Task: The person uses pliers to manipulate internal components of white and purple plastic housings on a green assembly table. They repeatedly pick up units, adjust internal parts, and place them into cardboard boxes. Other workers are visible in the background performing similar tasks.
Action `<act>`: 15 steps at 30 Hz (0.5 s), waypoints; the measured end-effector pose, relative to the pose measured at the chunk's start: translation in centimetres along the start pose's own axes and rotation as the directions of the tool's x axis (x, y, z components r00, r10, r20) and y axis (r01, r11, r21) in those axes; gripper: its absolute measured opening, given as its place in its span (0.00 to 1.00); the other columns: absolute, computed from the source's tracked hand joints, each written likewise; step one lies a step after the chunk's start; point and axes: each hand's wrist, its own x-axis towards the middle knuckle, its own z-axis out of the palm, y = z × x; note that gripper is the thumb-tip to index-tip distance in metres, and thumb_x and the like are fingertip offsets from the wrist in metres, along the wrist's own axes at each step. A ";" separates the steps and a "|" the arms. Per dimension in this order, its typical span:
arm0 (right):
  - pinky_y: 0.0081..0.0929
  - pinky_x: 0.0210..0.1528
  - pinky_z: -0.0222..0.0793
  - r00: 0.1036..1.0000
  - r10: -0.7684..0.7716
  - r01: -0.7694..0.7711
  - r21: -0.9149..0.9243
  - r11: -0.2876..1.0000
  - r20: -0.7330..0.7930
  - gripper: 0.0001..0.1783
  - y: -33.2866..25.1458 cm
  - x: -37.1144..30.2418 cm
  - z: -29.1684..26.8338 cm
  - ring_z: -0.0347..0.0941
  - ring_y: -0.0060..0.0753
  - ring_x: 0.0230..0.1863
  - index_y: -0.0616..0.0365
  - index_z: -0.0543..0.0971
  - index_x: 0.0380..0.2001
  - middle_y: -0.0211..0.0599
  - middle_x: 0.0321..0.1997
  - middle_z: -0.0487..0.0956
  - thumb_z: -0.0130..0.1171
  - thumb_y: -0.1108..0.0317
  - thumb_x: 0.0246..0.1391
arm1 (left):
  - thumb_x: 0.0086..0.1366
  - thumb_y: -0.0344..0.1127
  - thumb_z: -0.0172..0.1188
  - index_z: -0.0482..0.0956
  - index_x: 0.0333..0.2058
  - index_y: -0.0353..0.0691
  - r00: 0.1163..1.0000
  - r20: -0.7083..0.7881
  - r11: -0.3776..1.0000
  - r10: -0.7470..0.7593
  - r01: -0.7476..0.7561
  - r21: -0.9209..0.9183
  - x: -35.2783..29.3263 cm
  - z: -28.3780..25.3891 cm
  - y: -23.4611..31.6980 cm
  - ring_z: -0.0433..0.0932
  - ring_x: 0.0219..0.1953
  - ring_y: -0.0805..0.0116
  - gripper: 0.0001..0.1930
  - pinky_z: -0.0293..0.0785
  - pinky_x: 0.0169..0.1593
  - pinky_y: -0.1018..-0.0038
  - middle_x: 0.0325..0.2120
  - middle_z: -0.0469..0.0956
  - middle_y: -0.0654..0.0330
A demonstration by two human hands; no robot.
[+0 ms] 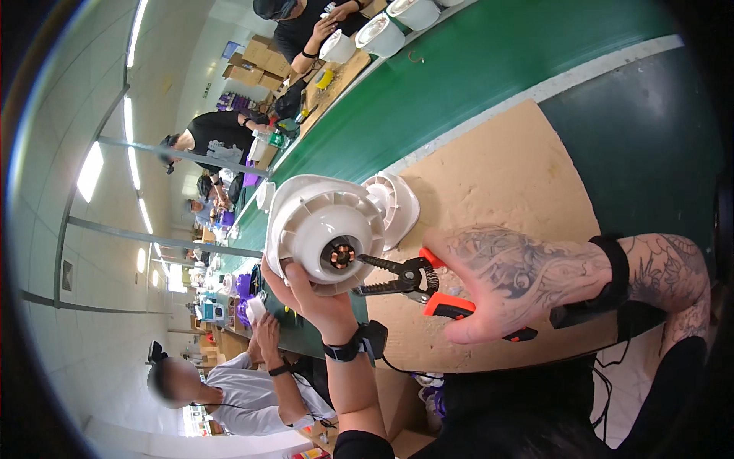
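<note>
White housing [325, 233] held up over the green belt's [459, 84] near edge, round open face toward the camera, copper-wound core [339, 255] at centre. Left hand [306, 294] clasped under its rim. Pliers [405, 279] lying left-right, tips at the core, orange handles clenched in right hand [508, 279]. Bare brown board [497, 176] behind, right.
</note>
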 end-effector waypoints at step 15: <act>0.39 0.51 0.61 0.831 -0.399 -0.103 -0.812 0.575 -0.388 0.34 1.3 0.4 -0.2 0.70 0.40 0.44 0.62 0.75 0.42 0.40 0.38 0.72 0.75 0.61 0.29 | 0.70 0.37 0.65 0.69 0.57 0.29 0.981 0.165 0.991 -0.106 0.090 0.101 -1.3 2.7 2.0 0.78 0.50 0.69 0.24 0.75 0.55 0.72 0.49 0.77 0.54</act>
